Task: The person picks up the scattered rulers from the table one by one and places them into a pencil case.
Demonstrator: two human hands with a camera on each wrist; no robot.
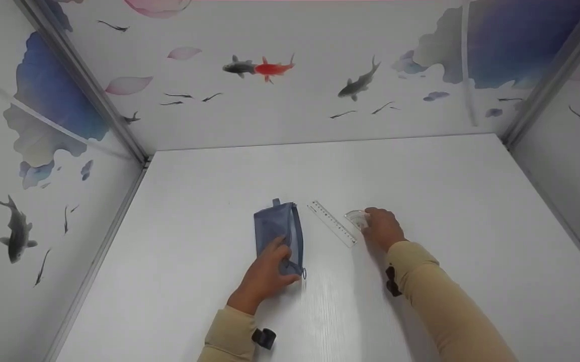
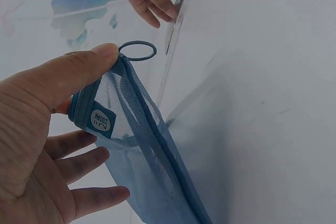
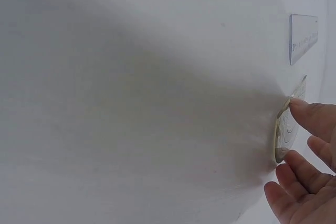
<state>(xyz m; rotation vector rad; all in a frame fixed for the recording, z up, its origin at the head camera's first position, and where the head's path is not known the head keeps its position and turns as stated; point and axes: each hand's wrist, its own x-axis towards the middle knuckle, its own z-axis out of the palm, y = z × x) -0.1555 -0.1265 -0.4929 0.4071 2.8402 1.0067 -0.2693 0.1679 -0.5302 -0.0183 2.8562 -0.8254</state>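
Observation:
A blue mesh zip pouch point(image 1: 272, 226) lies in front of me on the white table, a pull ring point(image 2: 137, 51) at its near corner. My left hand point(image 1: 265, 274) pinches that near end between thumb and index finger; in the left wrist view its other fingers spread beside the mesh. A small label point(image 2: 102, 121) shows there. To the right, my right hand point(image 1: 384, 229) holds a clear protractor point(image 1: 355, 218) by its edge, thumb on one side and fingertips on the other. The protractor stays low at the tabletop, part of it covered by the fingers.
Between pouch and protractor a clear straight ruler point(image 1: 332, 223) lies slantwise on the white table point(image 1: 194, 211). White panels point(image 1: 290, 115) printed with fish and petals close off the back and both sides, with metal posts point(image 1: 91, 83) at the corners.

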